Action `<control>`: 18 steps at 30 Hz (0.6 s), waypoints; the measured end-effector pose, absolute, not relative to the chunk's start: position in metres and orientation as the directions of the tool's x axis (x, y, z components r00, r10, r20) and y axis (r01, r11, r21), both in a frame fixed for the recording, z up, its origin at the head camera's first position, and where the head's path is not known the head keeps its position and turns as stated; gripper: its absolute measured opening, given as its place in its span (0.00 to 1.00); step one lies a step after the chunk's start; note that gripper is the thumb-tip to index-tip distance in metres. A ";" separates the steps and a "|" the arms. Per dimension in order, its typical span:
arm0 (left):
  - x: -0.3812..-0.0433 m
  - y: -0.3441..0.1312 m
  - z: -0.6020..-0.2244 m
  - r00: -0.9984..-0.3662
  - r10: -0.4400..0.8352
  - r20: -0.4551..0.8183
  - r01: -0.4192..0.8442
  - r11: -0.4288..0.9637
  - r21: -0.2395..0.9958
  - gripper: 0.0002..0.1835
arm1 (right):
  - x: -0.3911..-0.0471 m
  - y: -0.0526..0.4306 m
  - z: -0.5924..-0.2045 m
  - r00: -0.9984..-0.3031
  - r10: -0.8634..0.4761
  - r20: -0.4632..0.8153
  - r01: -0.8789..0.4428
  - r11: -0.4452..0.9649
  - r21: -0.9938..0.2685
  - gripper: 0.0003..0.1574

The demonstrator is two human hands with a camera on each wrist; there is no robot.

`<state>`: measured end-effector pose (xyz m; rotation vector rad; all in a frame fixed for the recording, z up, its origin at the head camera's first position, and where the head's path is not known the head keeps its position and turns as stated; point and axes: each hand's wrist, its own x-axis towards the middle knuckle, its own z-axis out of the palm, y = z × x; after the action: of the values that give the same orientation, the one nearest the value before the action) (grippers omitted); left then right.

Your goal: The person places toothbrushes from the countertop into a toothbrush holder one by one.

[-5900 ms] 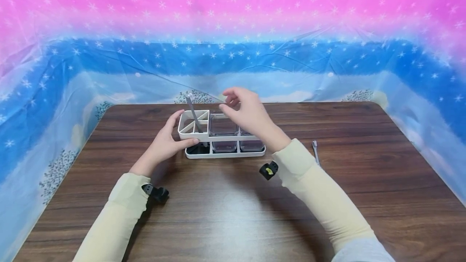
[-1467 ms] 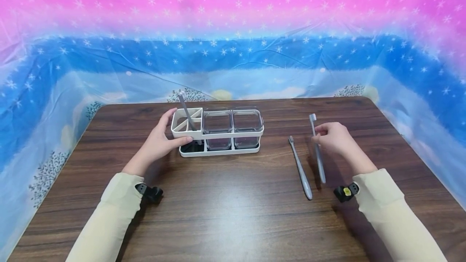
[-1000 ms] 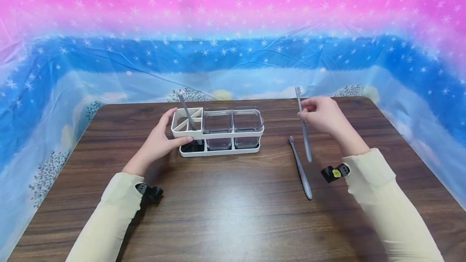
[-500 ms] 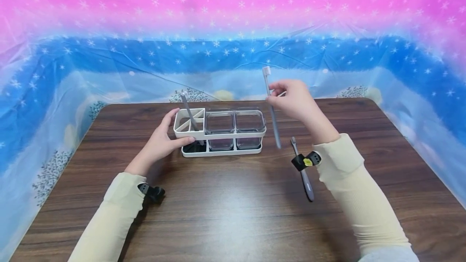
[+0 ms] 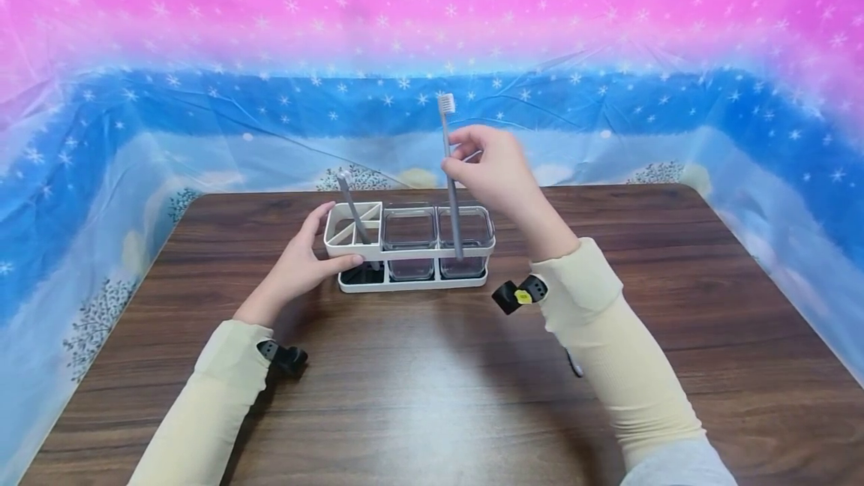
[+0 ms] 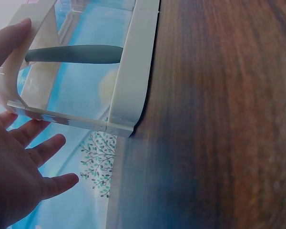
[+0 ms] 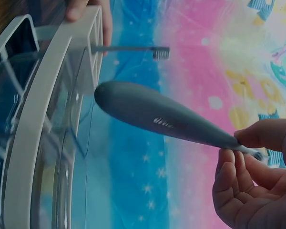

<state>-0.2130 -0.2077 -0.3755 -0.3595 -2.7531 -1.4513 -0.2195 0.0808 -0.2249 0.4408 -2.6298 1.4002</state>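
A white toothbrush holder (image 5: pixel 413 285) stands on the table, with a divided section at its left end. My left hand (image 5: pixel 297 268) grips that end, thumb on the front and fingers at the side; in the left wrist view the thumb (image 6: pixel 12 40) lies over the upper rim. One grey toothbrush (image 5: pixel 354 208) leans in the divided section, bristles up. Between thumb and fingertips, my right hand (image 5: pixel 499 171) pinches another grey toothbrush (image 5: pixel 454 212) by its neck, head up. Its thick handle (image 7: pixel 157 114) hangs in front of the holder's right part, apart from the rim in the right wrist view.
Two clear cups (image 5: pixel 409 227) sit side by side in the holder's middle and right slots. A third toothbrush (image 5: pixel 574 363) lies on the brown wooden table (image 5: pixel 378 396), mostly hidden under the right forearm. A patterned cloth (image 5: pixel 432 36) hangs behind and at both sides.
My right hand has picked up a toothbrush from the table at the right, raised it and carried it left to the holder. The left hand keeps its grip on the holder.
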 end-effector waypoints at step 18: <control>-0.212 -0.207 -0.374 -0.973 0.199 0.114 0.204 0.522 0.828 0.54 | -0.223 0.027 -0.234 -0.906 -0.129 0.404 -0.423 0.325 -0.846 0.15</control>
<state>-0.2123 -0.2072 -0.3736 -0.3615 -2.7359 -1.4899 -0.2230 0.0274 -0.2338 0.4984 -2.3296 1.6106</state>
